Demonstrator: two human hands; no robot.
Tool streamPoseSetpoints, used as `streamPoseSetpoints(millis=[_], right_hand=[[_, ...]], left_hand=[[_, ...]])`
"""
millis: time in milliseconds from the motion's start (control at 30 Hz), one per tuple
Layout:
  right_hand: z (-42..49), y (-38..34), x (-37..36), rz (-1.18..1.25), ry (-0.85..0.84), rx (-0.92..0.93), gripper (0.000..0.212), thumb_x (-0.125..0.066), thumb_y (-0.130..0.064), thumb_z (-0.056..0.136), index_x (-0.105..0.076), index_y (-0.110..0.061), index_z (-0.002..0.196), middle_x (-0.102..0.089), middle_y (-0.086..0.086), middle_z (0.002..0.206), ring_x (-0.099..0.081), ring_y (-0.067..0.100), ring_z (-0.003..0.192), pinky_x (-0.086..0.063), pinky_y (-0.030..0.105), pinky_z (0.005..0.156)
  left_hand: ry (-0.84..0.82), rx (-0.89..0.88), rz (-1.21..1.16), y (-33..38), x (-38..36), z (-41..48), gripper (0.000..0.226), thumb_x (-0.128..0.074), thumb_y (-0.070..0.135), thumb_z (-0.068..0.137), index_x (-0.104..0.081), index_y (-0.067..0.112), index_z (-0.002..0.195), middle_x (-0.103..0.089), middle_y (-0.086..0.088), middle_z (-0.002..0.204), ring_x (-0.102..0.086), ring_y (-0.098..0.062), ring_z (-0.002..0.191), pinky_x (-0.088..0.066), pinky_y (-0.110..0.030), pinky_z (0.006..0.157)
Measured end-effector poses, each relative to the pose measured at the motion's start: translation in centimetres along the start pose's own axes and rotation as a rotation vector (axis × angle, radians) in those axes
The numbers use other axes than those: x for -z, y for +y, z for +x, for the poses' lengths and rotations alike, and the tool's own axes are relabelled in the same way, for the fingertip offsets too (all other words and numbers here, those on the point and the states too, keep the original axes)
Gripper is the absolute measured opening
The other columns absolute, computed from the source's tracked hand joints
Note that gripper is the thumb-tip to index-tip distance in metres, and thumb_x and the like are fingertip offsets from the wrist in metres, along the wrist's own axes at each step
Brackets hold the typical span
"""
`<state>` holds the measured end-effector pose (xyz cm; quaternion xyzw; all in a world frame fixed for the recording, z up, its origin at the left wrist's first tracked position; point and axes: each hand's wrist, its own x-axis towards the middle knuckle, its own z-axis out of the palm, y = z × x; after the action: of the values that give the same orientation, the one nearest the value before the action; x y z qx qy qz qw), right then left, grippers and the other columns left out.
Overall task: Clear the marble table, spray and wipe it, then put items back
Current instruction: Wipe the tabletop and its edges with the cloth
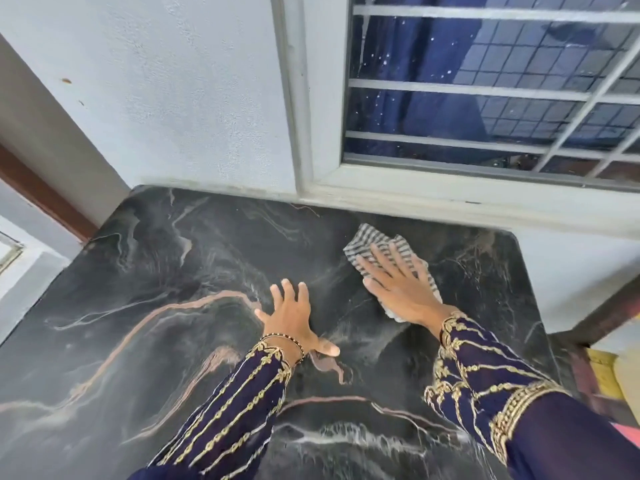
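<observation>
Both arms wear dark navy sleeves of thin fabric; the left sleeve, nearer the marble table's front edge, carries lengthwise rows of gold chain-like embroidery ending in a leafy gold cuff; the right sleeve, nearer the table's right edge, bears a gold lattice with leaf trim and a broad gold band; a thin beaded bracelet circles the left wrist.

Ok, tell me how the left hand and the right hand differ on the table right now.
The left hand lies bare on the marble table, fingers spread; the right hand presses flat on a striped cloth. The left hand sits nearer the person, the right hand farther out toward the window. A thin bracelet shows at the left wrist only. Both wear dark sleeves with gold embroidery.
</observation>
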<state>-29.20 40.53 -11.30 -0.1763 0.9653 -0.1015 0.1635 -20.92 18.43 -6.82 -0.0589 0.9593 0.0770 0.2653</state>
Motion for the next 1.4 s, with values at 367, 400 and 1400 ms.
streamPoseSetpoints(millis=[367,400,1400], right_hand=[[-17.6,-8.2,-8.1,-0.209,0.096,0.223,0.052,-0.013,-0.056,0.106,-0.02,-0.047,0.157,-0.023,-0.008,0.167,-0.015,0.024,0.155,-0.011,0.053,0.116],[-19.0,-8.8,-8.9,-0.214,0.108,0.239,0.052,-0.015,-0.056,0.106,-0.02,-0.046,0.157,-0.023,-0.008,0.167,-0.017,0.025,0.155,-0.012,0.053,0.115],[-27.2,-2.3,-7.1,-0.091,-0.244,0.401,0.047,-0.018,-0.054,0.108,-0.002,-0.062,0.152,0.022,-0.034,0.159,0.031,0.004,0.149,0.031,0.039,0.115]], left_hand=[[0.321,-0.24,-0.097,-2.8,-11.1,-15.2,0.095,0.012,0.069,0.082,-0.024,0.012,0.15,-0.016,-0.005,0.16,-0.011,-0.023,0.148,-0.005,-0.042,0.117],[0.332,-0.239,-0.098,-3.2,-11.6,-16.2,0.093,0.009,0.068,0.084,-0.028,0.012,0.149,-0.02,-0.005,0.159,-0.015,-0.024,0.147,-0.006,-0.042,0.115],[0.201,-0.251,-0.104,1.8,-12.0,-18.4,0.085,0.001,0.065,0.083,-0.005,0.017,0.152,-0.005,-0.002,0.162,0.002,-0.017,0.15,0.003,-0.041,0.12]])
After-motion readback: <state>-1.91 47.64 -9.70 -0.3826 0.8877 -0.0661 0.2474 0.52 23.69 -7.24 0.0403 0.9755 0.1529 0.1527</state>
